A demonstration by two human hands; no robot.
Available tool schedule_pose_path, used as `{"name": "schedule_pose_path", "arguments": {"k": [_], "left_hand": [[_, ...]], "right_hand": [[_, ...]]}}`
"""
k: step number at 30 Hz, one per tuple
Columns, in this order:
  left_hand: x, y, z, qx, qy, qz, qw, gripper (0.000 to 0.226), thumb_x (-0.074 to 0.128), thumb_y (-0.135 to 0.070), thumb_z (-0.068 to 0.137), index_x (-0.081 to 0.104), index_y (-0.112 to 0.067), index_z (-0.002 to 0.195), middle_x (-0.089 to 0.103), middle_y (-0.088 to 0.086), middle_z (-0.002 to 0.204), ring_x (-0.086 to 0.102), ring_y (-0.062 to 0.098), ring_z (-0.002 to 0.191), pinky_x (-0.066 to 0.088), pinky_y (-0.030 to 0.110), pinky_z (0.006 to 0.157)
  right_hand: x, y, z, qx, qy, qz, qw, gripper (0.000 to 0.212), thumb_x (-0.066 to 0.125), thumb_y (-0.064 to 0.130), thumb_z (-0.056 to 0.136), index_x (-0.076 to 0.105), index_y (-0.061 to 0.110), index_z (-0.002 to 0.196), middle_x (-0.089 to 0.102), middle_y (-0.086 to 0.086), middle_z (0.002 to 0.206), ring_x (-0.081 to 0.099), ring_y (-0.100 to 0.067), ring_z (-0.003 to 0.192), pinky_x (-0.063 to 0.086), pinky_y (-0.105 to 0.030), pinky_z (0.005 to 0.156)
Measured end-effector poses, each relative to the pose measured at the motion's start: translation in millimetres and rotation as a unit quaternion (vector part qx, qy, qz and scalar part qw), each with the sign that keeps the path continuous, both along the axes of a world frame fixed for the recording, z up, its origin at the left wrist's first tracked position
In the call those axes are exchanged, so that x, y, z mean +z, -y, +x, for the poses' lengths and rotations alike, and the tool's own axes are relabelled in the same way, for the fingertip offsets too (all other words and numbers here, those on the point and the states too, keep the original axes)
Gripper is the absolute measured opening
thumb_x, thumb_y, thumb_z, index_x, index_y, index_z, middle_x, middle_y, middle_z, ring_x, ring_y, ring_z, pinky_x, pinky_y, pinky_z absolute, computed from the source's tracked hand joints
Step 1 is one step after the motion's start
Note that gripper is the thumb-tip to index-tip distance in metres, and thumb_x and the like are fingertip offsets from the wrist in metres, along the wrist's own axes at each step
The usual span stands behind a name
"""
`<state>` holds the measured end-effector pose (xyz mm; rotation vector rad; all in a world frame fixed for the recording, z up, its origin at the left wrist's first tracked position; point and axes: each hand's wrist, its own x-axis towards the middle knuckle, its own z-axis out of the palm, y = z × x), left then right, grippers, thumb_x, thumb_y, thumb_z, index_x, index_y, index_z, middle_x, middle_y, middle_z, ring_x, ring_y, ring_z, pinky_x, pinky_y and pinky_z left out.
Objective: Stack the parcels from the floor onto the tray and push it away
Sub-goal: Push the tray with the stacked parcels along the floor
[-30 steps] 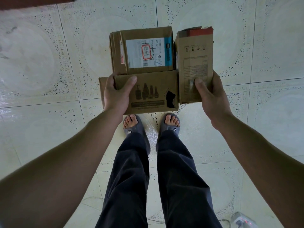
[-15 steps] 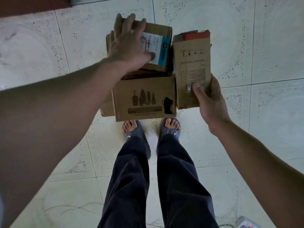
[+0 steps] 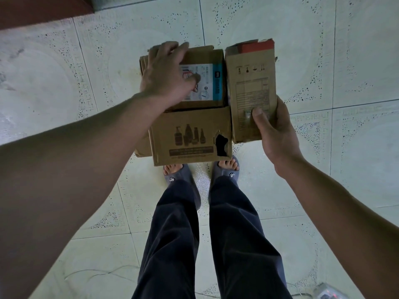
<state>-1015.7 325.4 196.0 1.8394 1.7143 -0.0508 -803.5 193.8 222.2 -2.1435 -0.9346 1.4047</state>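
Note:
I hold three cardboard parcels above the tiled floor, in front of my feet. My left hand (image 3: 166, 76) lies on top of the parcel with the white and blue label (image 3: 210, 83), fingers curled over its far left edge and thumb on the label. In front of it is a parcel printed with bottles (image 3: 190, 134), torn open at its right side. What holds that one up is hidden. My right hand (image 3: 274, 130) grips the near end of a narrow parcel with a red end (image 3: 250, 83), thumb on top. No tray is in view.
A flat piece of cardboard (image 3: 142, 147) sticks out under the bottle-print parcel at the left. My feet in grey slippers (image 3: 174, 175) stand just below the parcels. A dark red surface (image 3: 43, 9) fills the top left corner. A small device with a cable (image 3: 326, 292) lies at the bottom right.
My left hand let go of the bottle-print parcel's near left corner, moved up onto the labelled parcel and curled its fingers over the far edge. My right hand kept its grip.

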Motion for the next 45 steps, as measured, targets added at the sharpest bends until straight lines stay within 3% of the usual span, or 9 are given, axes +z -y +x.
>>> {"name": "schedule_pose_path", "arguments": {"k": [4, 9, 12, 15, 20, 26, 30, 38, 45], "left_hand": [[12, 22, -12, 0.067, 0.037, 0.045, 0.996, 0.087, 0.059, -0.06, 0.085, 0.024, -0.02, 0.153, 0.018, 0.006, 0.162, 0.015, 0.025, 0.148, 0.026, 0.053, 0.117], [19, 83, -20, -0.182, -0.043, 0.033, 0.982, 0.107, 0.04, -0.085, 0.073, 0.018, -0.02, 0.155, 0.009, 0.007, 0.164, 0.006, 0.029, 0.15, 0.002, 0.045, 0.117], [7, 89, -17, -0.204, -0.093, 0.032, 0.974, 0.112, 0.033, -0.09, 0.07, 0.014, -0.021, 0.156, 0.005, 0.008, 0.164, 0.001, 0.032, 0.151, -0.001, 0.048, 0.119], [2, 86, -16, -0.209, -0.113, 0.036, 0.971, 0.11, 0.027, -0.091, 0.072, 0.016, -0.02, 0.155, 0.011, 0.007, 0.164, 0.004, 0.031, 0.151, 0.006, 0.053, 0.121], [2, 89, -18, -0.187, -0.094, 0.046, 0.977, 0.109, 0.024, -0.091, 0.072, 0.025, -0.017, 0.153, 0.024, 0.008, 0.16, 0.016, 0.031, 0.149, 0.012, 0.053, 0.121], [3, 85, -19, -0.09, -0.104, 0.039, 0.99, 0.117, 0.032, -0.094, 0.064, 0.014, -0.023, 0.155, 0.004, 0.012, 0.164, 0.002, 0.032, 0.151, -0.001, 0.044, 0.119], [1, 78, -18, 0.002, -0.096, -0.008, 0.995, 0.128, 0.036, -0.097, 0.054, 0.008, -0.024, 0.155, 0.002, 0.014, 0.163, 0.01, 0.031, 0.15, 0.008, 0.046, 0.121], [4, 79, -15, 0.006, -0.088, -0.018, 0.996, 0.126, 0.039, -0.094, 0.055, 0.006, -0.023, 0.155, 0.0, 0.015, 0.163, 0.022, 0.034, 0.146, 0.015, 0.045, 0.119], [9, 82, -21, 0.016, -0.078, -0.003, 0.997, 0.124, 0.04, -0.094, 0.063, 0.005, -0.021, 0.156, -0.001, 0.01, 0.164, 0.002, 0.027, 0.151, -0.001, 0.045, 0.12]], "right_hand": [[-1, 0, -1, -0.006, -0.007, -0.002, 1.0, 0.044, 0.047, 0.041, 0.101, 0.035, 0.036, 0.143, 0.055, 0.021, 0.125, 0.054, -0.002, 0.105, 0.038, -0.015, 0.072], [-1, 1, -1, -0.012, -0.019, -0.001, 1.0, 0.045, 0.047, 0.041, 0.1, 0.036, 0.036, 0.143, 0.057, 0.021, 0.125, 0.055, -0.005, 0.11, 0.042, -0.019, 0.078], [-1, 3, 0, -0.017, -0.017, -0.002, 1.0, 0.044, 0.047, 0.043, 0.099, 0.037, 0.038, 0.141, 0.058, 0.022, 0.123, 0.056, -0.005, 0.111, 0.047, -0.03, 0.088], [0, 3, 1, -0.017, -0.013, -0.004, 1.0, 0.04, 0.047, 0.042, 0.1, 0.039, 0.038, 0.139, 0.057, 0.024, 0.119, 0.056, -0.004, 0.107, 0.045, -0.029, 0.086], [1, 8, 0, -0.011, -0.009, -0.003, 1.0, 0.04, 0.046, 0.041, 0.1, 0.038, 0.038, 0.139, 0.056, 0.032, 0.111, 0.055, 0.006, 0.101, 0.045, -0.022, 0.079], [0, 6, -1, -0.006, -0.006, -0.002, 1.0, 0.04, 0.046, 0.041, 0.101, 0.037, 0.04, 0.14, 0.052, 0.037, 0.108, 0.053, 0.01, 0.098, 0.042, -0.017, 0.075], [-3, 6, -3, -0.012, 0.002, -0.003, 1.0, 0.038, 0.046, 0.042, 0.1, 0.038, 0.042, 0.137, 0.053, 0.036, 0.108, 0.052, 0.01, 0.098, 0.041, -0.019, 0.074], [-3, 7, -5, 0.002, 0.008, 0.002, 1.0, 0.043, 0.046, 0.042, 0.101, 0.035, 0.036, 0.141, 0.055, 0.023, 0.119, 0.053, 0.005, 0.097, 0.036, -0.014, 0.069], [5, 5, -2, 0.01, 0.007, -0.002, 1.0, 0.024, 0.045, 0.042, 0.101, 0.037, 0.044, 0.124, 0.051, 0.037, 0.103, 0.053, 0.017, 0.085, 0.036, -0.012, 0.065]]}}
